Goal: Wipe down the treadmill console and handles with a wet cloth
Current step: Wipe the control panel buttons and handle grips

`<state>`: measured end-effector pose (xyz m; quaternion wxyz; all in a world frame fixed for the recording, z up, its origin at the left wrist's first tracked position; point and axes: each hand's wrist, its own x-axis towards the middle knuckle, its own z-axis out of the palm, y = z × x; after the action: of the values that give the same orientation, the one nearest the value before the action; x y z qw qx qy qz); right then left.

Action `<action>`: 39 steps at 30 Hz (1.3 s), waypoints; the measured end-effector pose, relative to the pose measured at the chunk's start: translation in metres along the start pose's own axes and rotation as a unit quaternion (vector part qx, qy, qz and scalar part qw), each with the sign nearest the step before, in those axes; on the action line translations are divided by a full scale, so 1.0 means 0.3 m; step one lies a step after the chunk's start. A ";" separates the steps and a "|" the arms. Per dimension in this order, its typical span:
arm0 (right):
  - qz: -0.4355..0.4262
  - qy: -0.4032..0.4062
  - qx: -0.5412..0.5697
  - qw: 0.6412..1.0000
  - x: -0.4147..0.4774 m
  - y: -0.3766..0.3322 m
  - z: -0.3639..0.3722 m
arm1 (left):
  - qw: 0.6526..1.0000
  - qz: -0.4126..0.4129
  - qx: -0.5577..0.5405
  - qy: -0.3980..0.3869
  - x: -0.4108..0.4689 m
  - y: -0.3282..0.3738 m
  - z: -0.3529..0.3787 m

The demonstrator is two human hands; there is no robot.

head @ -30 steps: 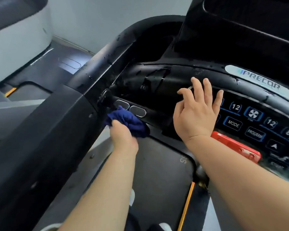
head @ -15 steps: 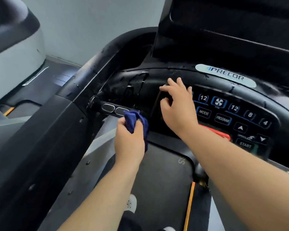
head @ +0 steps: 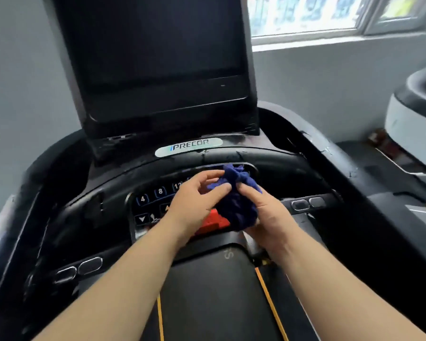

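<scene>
Both hands are on the blue cloth (head: 234, 193), bunched in front of the console keypad's (head: 153, 195) right end: left hand (head: 194, 203) fingers pinch its edge, right hand (head: 268, 217) fingers curl round its bulk, and the buttons stretch away leftward, nearer the left hand.

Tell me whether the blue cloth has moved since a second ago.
Yes. The blue cloth went rightward, from the left oval pads to the keypad below the Precor badge.
</scene>
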<state>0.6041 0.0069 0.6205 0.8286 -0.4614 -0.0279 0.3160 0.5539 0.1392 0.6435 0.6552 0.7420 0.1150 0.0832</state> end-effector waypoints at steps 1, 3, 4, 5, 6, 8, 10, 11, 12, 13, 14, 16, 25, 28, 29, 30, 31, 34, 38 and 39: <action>-0.039 0.072 0.008 0.997 -0.001 -0.015 -0.045 | 0.999 0.002 0.025 -0.044 0.029 -0.005 0.025; -0.112 0.243 0.020 0.963 0.001 -0.052 -0.159 | 0.977 0.059 0.187 -0.083 0.087 -0.029 0.082; -0.150 0.320 -0.010 0.935 0.002 -0.068 -0.219 | 0.947 0.109 0.289 -0.089 0.113 -0.042 0.112; -0.177 0.374 -0.075 0.907 0.009 -0.079 -0.277 | 0.908 0.165 0.374 -0.098 0.136 -0.056 0.143; -0.188 0.397 -0.160 0.884 0.020 -0.087 -0.331 | 0.866 0.218 0.436 -0.113 0.160 -0.069 0.173; -0.175 0.354 -0.331 0.857 0.060 -0.082 -0.401 | 0.788 0.283 0.528 -0.145 0.211 -0.102 0.221; -0.136 0.277 -0.491 0.815 0.114 -0.030 -0.443 | 0.741 0.298 0.583 -0.152 0.260 -0.144 0.243; -0.132 0.255 -0.567 0.772 0.134 0.010 -0.454 | 0.729 0.299 0.598 -0.148 0.279 -0.164 0.246; -0.147 0.245 -0.625 0.726 0.147 0.052 -0.467 | 0.718 0.299 0.612 -0.144 0.296 -0.185 0.248; -0.173 0.241 -0.653 0.697 0.148 0.080 -0.476 | 0.711 0.298 0.621 -0.140 0.308 -0.201 0.249; -0.201 0.234 -0.659 0.686 0.145 0.095 -0.490 | 0.711 0.300 0.622 -0.134 0.315 -0.214 0.251; -0.244 0.210 -0.664 0.675 0.136 0.088 -0.546 | 0.718 0.309 0.613 -0.119 0.316 -0.230 0.261; -0.215 0.286 -0.591 0.723 0.106 0.047 -0.609 | 0.698 0.283 0.652 -0.089 0.303 -0.267 0.328; -0.268 0.151 -0.659 0.686 0.069 0.073 -0.627 | 0.690 0.283 0.658 -0.099 0.309 -0.263 0.324; -0.278 0.124 -0.679 0.668 0.070 0.048 -0.663 | 0.688 0.279 0.662 -0.104 0.310 -0.261 0.322; -0.278 0.117 -0.690 0.658 0.076 0.016 -0.706 | 0.687 0.274 0.665 -0.108 0.311 -0.260 0.321; -0.264 0.137 -0.694 0.655 0.083 -0.022 -0.743 | 0.686 0.267 0.667 -0.111 0.310 -0.257 0.322; -0.166 0.253 -0.670 0.678 0.109 -0.126 -0.811 | 0.692 0.252 0.668 -0.108 0.302 -0.252 0.329; -0.228 0.211 -0.664 0.680 0.128 -0.029 -0.653 | 0.700 0.239 0.666 -0.099 0.298 -0.249 0.340; -0.251 0.169 -0.669 0.678 0.120 0.015 -0.605 | 0.701 0.235 0.666 -0.099 0.298 -0.246 0.341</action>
<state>0.6920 -0.1072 0.5042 0.3372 -0.9141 -0.2061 -0.0907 0.6630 0.0752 0.5547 -0.0431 0.9917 -0.1033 0.0627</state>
